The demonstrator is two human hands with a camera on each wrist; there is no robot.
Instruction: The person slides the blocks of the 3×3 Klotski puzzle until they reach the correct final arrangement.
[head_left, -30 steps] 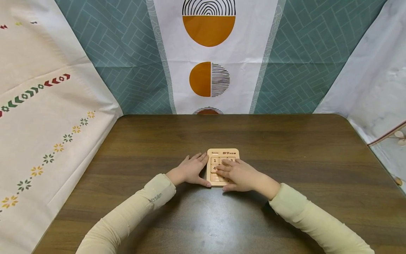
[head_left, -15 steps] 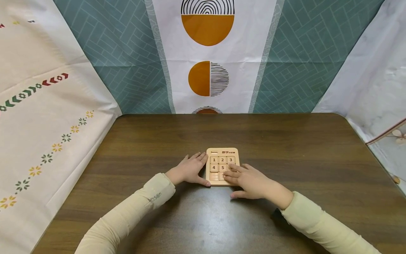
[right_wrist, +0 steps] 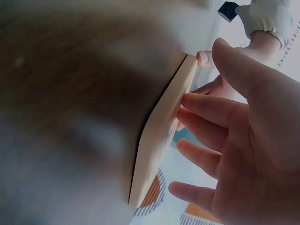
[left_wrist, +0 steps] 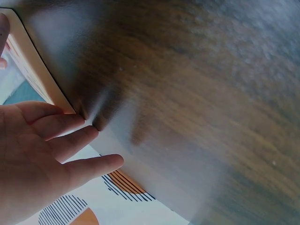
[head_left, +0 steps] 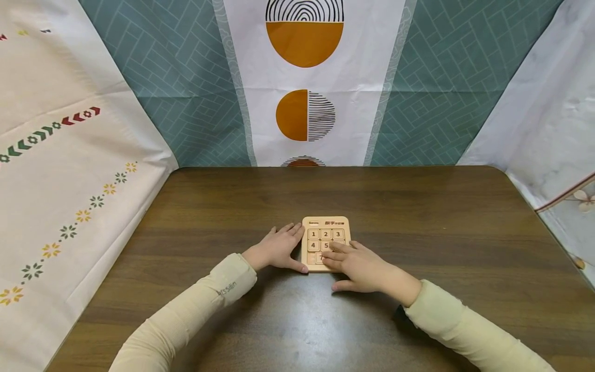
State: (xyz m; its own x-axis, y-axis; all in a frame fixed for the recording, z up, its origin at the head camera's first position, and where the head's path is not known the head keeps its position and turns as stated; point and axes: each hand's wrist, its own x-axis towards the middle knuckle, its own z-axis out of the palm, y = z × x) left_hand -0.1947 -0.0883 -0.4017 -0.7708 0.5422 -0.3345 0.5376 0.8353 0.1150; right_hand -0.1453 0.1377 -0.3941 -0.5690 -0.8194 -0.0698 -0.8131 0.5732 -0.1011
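A wooden sliding number puzzle (head_left: 306,233) lies flat on the table. Tiles 1 to 5 show in order in its upper rows. In the bottom row the 7 tile (head_left: 318,258) sits partway into the left slot, with a narrow gap at its left. My left hand (head_left: 278,250) rests along the board's left edge, fingers and thumb spread and touching it. The right hand (head_left: 364,266) reaches in from the lower right. Its fairly straight fingertips touch the 7 tile and the area right of the 5 tile (head_left: 326,245), hiding the lower right tiles. Its thumb is off the board.
The brown wooden table (head_left: 232,206) spreads all around the board. Behind it hangs a patterned cloth (head_left: 195,129), and a cream embroidered cloth (head_left: 69,181) covers the left side. A pale cloth (head_left: 553,113) lines the right.
The right hand first drew back to the lower right, uncovering the upper tiles, then moved slightly left. The 7 tile has slid left with its fingers. The left hand stays put.
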